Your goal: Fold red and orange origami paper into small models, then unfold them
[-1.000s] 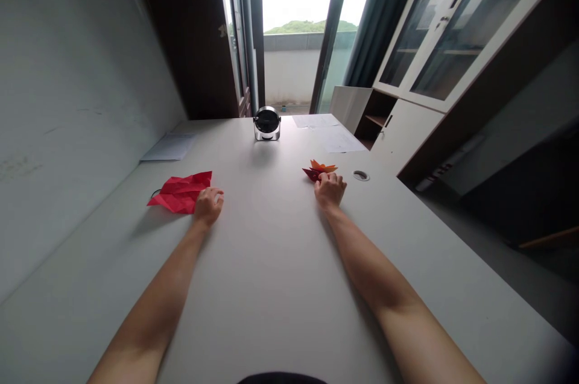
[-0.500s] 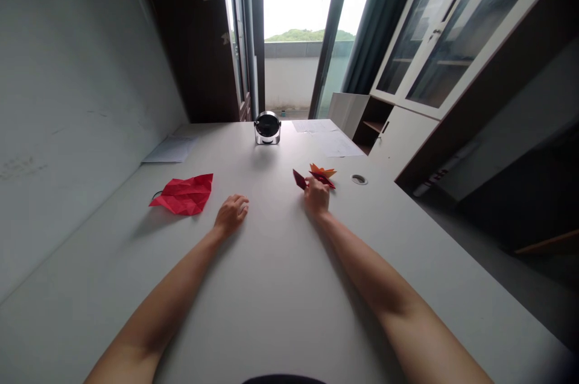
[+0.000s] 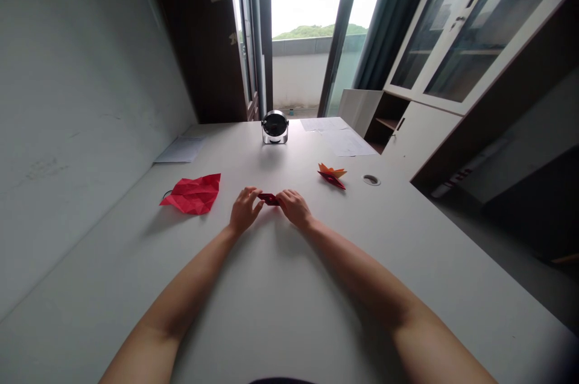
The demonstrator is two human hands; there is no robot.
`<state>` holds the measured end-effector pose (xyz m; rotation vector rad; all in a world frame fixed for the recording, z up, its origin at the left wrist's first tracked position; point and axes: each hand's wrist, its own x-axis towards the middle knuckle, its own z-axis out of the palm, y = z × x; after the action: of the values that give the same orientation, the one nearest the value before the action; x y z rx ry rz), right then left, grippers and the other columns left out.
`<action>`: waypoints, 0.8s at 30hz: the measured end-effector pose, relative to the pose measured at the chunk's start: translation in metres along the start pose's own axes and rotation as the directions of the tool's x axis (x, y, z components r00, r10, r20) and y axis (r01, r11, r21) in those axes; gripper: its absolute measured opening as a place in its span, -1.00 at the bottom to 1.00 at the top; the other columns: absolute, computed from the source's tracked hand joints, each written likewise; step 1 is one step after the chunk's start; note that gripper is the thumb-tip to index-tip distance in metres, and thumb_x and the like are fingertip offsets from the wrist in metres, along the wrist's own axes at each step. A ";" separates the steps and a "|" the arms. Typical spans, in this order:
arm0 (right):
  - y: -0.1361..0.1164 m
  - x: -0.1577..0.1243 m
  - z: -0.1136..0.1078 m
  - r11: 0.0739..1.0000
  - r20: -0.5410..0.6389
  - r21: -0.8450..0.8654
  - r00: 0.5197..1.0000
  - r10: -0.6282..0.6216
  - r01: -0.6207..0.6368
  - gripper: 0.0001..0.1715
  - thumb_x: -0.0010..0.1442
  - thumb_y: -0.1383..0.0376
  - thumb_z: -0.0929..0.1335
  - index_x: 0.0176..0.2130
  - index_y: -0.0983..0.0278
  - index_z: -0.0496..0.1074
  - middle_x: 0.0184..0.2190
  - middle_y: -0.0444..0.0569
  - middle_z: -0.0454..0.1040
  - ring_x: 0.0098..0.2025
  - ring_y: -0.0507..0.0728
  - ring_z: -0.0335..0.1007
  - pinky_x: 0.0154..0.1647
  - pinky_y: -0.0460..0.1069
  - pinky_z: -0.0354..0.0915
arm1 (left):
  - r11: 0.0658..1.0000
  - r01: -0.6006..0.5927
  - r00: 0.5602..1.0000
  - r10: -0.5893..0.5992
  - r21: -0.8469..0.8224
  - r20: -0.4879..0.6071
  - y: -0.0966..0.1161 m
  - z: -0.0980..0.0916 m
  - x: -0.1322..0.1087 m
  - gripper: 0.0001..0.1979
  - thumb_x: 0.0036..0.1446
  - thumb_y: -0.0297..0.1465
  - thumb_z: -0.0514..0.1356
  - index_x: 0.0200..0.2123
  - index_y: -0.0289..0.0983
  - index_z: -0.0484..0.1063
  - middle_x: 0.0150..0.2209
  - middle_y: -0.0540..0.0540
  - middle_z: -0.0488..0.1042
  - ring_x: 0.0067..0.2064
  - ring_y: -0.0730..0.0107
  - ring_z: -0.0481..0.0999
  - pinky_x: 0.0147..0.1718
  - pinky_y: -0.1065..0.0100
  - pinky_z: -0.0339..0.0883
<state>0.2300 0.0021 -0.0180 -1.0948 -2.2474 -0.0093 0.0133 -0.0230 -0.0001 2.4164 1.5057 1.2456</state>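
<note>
Pointing ends left and right, dark red folded paper [image 3: 270, 199], long axis crosswise; left hand [image 3: 245, 210], right hand [image 3: 295, 209] pinching opposite ends.

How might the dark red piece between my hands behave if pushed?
The dark red piece is probably stiff, spanning the gap between left hand and right hand without obvious sag. Likely light too, since fingertips hold it. Its angular outline suggests sliding, not rolling.
</note>
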 end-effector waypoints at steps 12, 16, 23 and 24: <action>-0.008 -0.009 -0.009 0.989 0.042 0.073 0.990 -0.134 0.130 -0.79 0.44 0.33 0.20 -0.19 0.25 0.39 -0.30 -0.02 0.46 -0.22 0.10 0.32 -0.19 -0.04 0.20 | 0.999 0.007 0.997 -0.010 0.049 0.080 -0.001 -0.012 -0.014 -0.89 0.24 -0.36 0.16 -0.20 -0.17 0.49 -0.02 -0.14 0.42 -0.07 0.22 0.48 -0.08 0.24 0.35; -0.011 -0.010 -0.014 0.973 0.092 0.006 0.969 -0.231 0.232 -0.82 0.43 0.34 0.22 -0.16 0.26 0.40 -0.29 -0.01 0.45 -0.22 0.12 0.30 -0.17 -0.02 0.21 | 0.997 0.060 0.987 -0.066 0.045 0.150 -0.006 -0.014 -0.014 -0.87 0.25 -0.34 0.16 -0.21 -0.14 0.51 -0.08 -0.09 0.46 -0.20 0.30 0.50 -0.20 0.30 0.33; -0.018 -0.008 -0.024 0.950 0.101 -0.024 0.946 -0.307 0.310 -0.78 0.42 0.37 0.20 -0.14 0.26 0.41 -0.19 0.05 0.44 -0.13 0.15 0.29 -0.11 0.02 0.25 | 0.988 0.147 0.970 -0.154 0.052 0.191 -0.009 -0.014 -0.014 -0.84 0.28 -0.30 0.11 -0.28 -0.17 0.48 -0.21 -0.08 0.47 -0.39 0.37 0.43 -0.33 0.31 0.23; -0.020 -0.008 -0.026 0.947 0.086 -0.024 0.945 -0.317 0.320 -0.77 0.42 0.38 0.19 -0.14 0.26 0.41 -0.15 0.06 0.44 -0.11 0.16 0.29 -0.09 0.03 0.25 | 0.985 0.164 0.969 -0.170 0.047 0.180 -0.009 -0.012 -0.014 -0.83 0.28 -0.30 0.10 -0.28 -0.17 0.47 -0.22 -0.08 0.47 -0.38 0.36 0.43 -0.32 0.30 0.23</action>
<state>0.2334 -0.0231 0.0038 -0.7501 -2.4846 -0.1440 -0.0043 -0.0336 -0.0042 2.2919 1.6451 0.9459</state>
